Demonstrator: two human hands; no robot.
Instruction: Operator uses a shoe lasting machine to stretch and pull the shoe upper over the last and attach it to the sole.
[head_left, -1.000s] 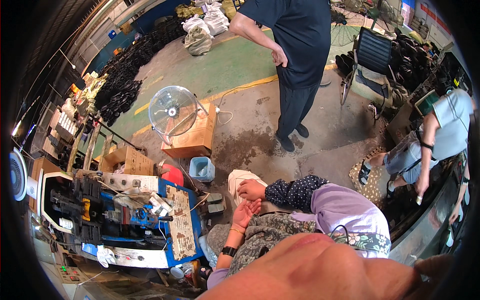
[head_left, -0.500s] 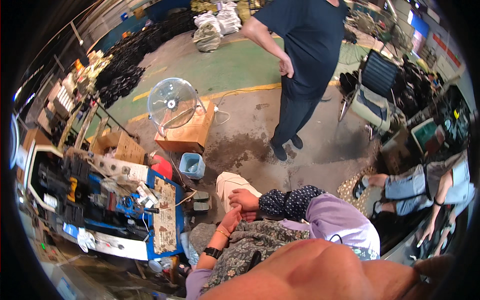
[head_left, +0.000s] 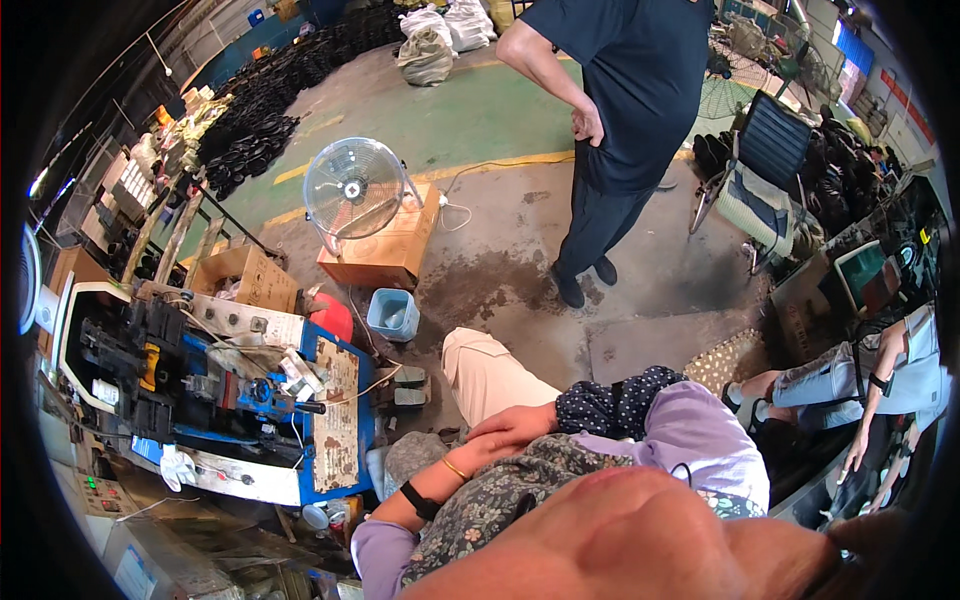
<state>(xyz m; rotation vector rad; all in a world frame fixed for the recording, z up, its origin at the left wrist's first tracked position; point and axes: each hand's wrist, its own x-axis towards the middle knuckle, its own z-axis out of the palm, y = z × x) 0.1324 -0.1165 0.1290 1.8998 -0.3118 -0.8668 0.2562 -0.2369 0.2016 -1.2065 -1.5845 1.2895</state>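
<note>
My right hand [head_left: 517, 424] lies across my left hand [head_left: 472, 457] in front of my floral apron [head_left: 500, 500]. The right fingers look stretched out and flat, with no object in them. Most of the left fingers are hidden under the right hand and against the apron. On the left forearm are a gold bracelet [head_left: 456, 469] and a black wristband [head_left: 420, 501]. A dotted dark sleeve cover [head_left: 610, 408] wraps the right forearm. My leg in beige trousers [head_left: 495, 375] reaches forward beyond the hands.
At left stands a blue-framed machine [head_left: 362, 430] with a white glove [head_left: 178, 468]. A fan [head_left: 353, 190] sits on a wooden box [head_left: 375, 262] near a blue bucket [head_left: 393, 315]. A person in dark clothes [head_left: 640, 110] stands ahead; another person's arm [head_left: 872, 420] shows at right, below a chair [head_left: 765, 180].
My hands were clasped farther forward, fingers touching. Now they are drawn back toward my body, the right laid over the left. The view has shifted slightly.
</note>
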